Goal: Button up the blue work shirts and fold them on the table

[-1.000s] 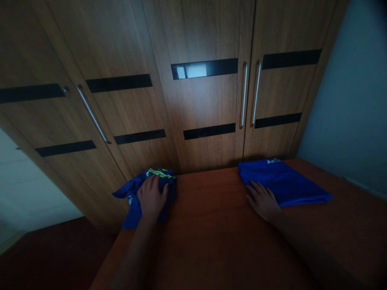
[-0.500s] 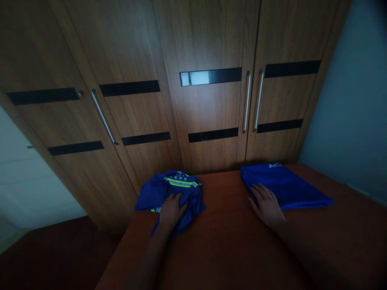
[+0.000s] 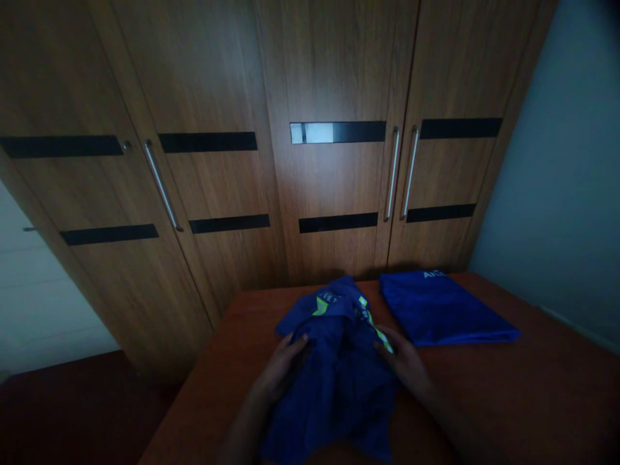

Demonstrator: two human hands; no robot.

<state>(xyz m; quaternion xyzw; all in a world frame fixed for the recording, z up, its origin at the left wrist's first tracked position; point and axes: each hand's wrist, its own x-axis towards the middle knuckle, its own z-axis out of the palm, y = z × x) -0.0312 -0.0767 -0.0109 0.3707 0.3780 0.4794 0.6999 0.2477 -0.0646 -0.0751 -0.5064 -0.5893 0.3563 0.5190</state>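
The left hand and right hand pinch opposite sides of one crumpled blue garment, lower centre of the frame; its pale writing is too small to read. One folded blue cloth lies right of centre on the table, its pale lettering starting with "A", the rest unclear. Across the upper frame, one wardrobe shows three metal handles and eight black strips.

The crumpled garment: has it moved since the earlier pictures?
Yes, the garment has moved right, away from the left edge of the table and closer to the folded cloth.
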